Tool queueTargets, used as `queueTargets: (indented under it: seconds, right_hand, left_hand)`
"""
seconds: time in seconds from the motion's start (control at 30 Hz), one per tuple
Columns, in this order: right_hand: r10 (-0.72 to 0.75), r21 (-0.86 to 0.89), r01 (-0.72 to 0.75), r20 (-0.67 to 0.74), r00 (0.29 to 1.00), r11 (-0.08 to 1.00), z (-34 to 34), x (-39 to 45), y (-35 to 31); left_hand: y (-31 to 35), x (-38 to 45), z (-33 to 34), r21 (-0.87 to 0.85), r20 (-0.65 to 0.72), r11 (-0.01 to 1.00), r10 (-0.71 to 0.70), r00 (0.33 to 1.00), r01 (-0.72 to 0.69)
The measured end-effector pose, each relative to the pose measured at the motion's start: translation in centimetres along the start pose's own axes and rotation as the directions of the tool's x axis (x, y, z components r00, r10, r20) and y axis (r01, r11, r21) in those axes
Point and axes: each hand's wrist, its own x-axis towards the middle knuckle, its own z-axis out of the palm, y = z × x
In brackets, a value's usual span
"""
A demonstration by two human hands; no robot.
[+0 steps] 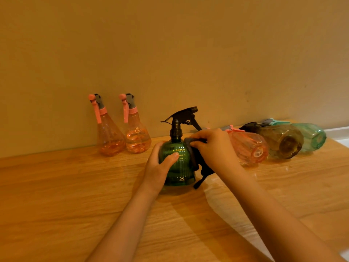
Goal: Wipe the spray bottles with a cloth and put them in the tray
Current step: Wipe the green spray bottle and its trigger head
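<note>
A dark green spray bottle (179, 163) with a black trigger head stands upright on the wooden table (56, 195). My left hand (160, 165) grips its left side. My right hand (213, 148) presses a dark cloth (200, 163) against the bottle's right shoulder, and the cloth hangs down to the table. Two pink spray bottles (109, 133) (137, 129) stand by the wall at the left. At the right, three bottles lie on their sides: a pink one (251, 148), a brown one (283, 140) and a teal one (313, 135). No tray is in view.
A plain wall (170, 53) runs along the table's far edge. A clear plastic sheet (236, 205) lies on the table under my right forearm. A white ledge (340, 133) shows at the far right.
</note>
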Motion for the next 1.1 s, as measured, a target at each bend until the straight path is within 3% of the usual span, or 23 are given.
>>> queueTargets:
  seconds: [0.17,0.27,0.33,0.5,0.97,1.1]
  right_hand:
    - [-0.076,-0.193,0.069,-0.029,0.997,0.979,1.0,0.1,-0.2]
    - [-0.159,-0.1,0.149,-0.103,0.982,0.984,1.0,-0.7,0.3]
    - [-0.123,0.009,0.126,-0.167,0.978,0.992,1.1,-1.7,1.3]
    - [-0.03,0.154,0.057,-0.174,0.984,0.986,3.1,-5.1,4.7]
    - [-0.301,0.157,0.326,-0.163,0.939,0.932,3.2,-5.8,5.1]
    - [-0.328,0.169,0.352,-0.153,0.932,0.921,3.4,-5.9,5.3]
  left_hand:
    - [-0.3,0.0,0.1,0.025,0.0,1.0,0.008,1.0,-0.008]
    - [-0.3,-0.2,0.3,0.027,-0.024,1.0,0.012,1.0,-0.012]
    - [-0.3,-0.1,0.3,0.002,-0.053,1.0,-0.006,0.999,0.006]
    - [-0.5,0.2,0.2,-0.139,-0.17,0.988,-0.085,0.982,0.062]
    - [-1.0,0.6,0.0,-0.22,-0.285,0.972,-0.14,0.948,0.077]
    - [-0.8,0.6,0.1,-0.071,-0.27,0.992,-0.121,0.955,0.106]
